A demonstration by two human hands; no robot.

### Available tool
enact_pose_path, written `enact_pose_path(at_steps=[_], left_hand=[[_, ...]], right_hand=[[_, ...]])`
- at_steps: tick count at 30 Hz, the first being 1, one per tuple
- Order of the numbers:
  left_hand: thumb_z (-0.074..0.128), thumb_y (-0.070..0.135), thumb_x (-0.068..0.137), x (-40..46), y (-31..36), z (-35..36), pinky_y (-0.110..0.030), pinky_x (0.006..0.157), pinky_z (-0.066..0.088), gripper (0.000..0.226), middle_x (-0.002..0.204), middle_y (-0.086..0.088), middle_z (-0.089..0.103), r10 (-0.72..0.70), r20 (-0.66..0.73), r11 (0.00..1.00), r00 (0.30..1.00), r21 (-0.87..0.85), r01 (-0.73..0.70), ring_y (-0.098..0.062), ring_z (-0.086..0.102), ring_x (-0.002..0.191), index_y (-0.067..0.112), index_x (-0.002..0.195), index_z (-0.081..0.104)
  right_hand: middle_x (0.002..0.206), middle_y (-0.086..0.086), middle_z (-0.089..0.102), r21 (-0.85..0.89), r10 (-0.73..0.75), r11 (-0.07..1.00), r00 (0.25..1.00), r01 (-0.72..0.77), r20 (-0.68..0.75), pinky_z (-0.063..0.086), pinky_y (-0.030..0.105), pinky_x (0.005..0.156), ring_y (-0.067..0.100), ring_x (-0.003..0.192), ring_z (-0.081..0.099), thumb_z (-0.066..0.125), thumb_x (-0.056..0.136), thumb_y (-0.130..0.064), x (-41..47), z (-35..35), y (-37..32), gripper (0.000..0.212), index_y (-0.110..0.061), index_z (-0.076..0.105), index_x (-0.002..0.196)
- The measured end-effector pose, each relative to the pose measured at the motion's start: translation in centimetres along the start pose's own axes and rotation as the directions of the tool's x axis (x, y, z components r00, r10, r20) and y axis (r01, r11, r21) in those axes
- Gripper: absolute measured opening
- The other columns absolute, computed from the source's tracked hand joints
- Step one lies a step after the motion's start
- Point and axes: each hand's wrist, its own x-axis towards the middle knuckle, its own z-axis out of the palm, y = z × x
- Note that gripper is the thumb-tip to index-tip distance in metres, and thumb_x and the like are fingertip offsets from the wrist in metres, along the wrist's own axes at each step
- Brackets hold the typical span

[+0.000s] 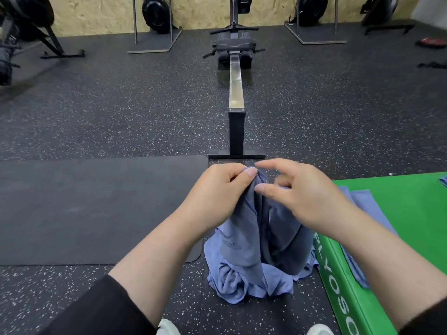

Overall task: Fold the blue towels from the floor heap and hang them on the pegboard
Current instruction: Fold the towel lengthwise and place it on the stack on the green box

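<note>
A blue towel hangs from my left hand, which pinches its top edge between thumb and fingers. Its lower part bunches on the heap of blue towels on the dark floor. My right hand hovers just right of that edge, fingers spread and relaxed, thumb near the cloth, holding nothing. More blue towels lie flat on the green padded box at the right. No pegboard is in view.
A black exercise mat lies to the left. A rowing machine runs away straight ahead, its foot just beyond my hands. Other gym machines and stands line the far wall. My white shoes show at the bottom.
</note>
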Motion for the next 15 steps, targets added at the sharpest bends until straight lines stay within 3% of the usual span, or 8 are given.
enact_pose_path(at_steps=[3, 6, 9, 12, 15], left_hand=[[0.055, 0.035, 0.102, -0.1, -0.1, 0.2, -0.027, 0.056, 0.027, 0.04, 0.063, 0.006, 0.041, -0.009, 0.022, 0.998, 1.0, -0.062, 0.01, -0.007, 0.033, 0.06, 0.003, 0.081, 0.067], [0.062, 0.036, 0.098, -0.1, -0.3, 0.3, -0.025, 0.056, 0.03, 0.031, 0.063, 0.008, 0.05, -0.046, 0.014, 0.995, 0.999, -0.083, 0.047, -0.006, 0.039, 0.06, 0.012, 0.081, 0.073], [0.07, 0.031, 0.093, 0.1, -0.7, 0.1, -0.022, 0.057, 0.037, 0.02, 0.065, 0.009, 0.063, -0.092, -0.03, 0.993, 0.995, -0.073, 0.09, -0.004, 0.048, 0.06, 0.019, 0.077, 0.072], [0.065, 0.022, 0.088, 0.2, -1.1, -0.1, -0.028, 0.066, 0.047, 0.009, 0.076, 0.01, 0.07, -0.153, -0.103, 0.979, 0.983, 0.116, 0.165, -0.008, 0.061, 0.073, 0.028, 0.082, 0.069], [0.057, 0.019, 0.085, 0.0, -1.1, -0.5, -0.032, 0.067, 0.042, 0.01, 0.084, 0.008, 0.068, -0.197, -0.172, 0.914, 0.965, 0.323, 0.244, -0.019, 0.061, 0.083, 0.027, 0.087, 0.062]], right_hand=[[0.058, 0.006, 0.057, 0.036, -0.005, 0.999, 1.0, 0.005, 0.007, 0.043, 0.038, 0.059, 0.007, 0.056, 0.039, 0.068, 0.093, -0.038, 0.2, 0.5, 0.4, 0.005, -0.038, 0.069, 0.097], [0.071, 0.009, 0.069, 0.052, 0.018, 0.998, 1.0, -0.018, 0.0, 0.051, 0.047, 0.07, 0.013, 0.062, 0.049, 0.063, 0.09, -0.047, 0.1, 0.8, 0.6, 0.017, -0.032, 0.068, 0.094], [0.072, -0.004, 0.072, 0.053, 0.018, 0.998, 0.997, -0.014, -0.072, 0.052, 0.038, 0.071, 0.014, 0.063, 0.061, 0.067, 0.094, -0.032, 0.2, 0.4, 0.6, 0.01, -0.027, 0.067, 0.086], [0.068, -0.011, 0.07, 0.01, 0.036, 0.999, 0.99, -0.035, -0.137, 0.043, 0.021, 0.06, 0.004, 0.056, 0.053, 0.067, 0.095, -0.027, 0.2, 0.0, 0.6, 0.014, -0.025, 0.066, 0.081], [0.067, -0.004, 0.07, -0.003, 0.076, 0.997, 0.98, -0.078, -0.184, 0.046, 0.031, 0.067, 0.013, 0.061, 0.058, 0.066, 0.095, -0.031, 0.2, -0.1, 0.6, 0.016, -0.023, 0.066, 0.081]])
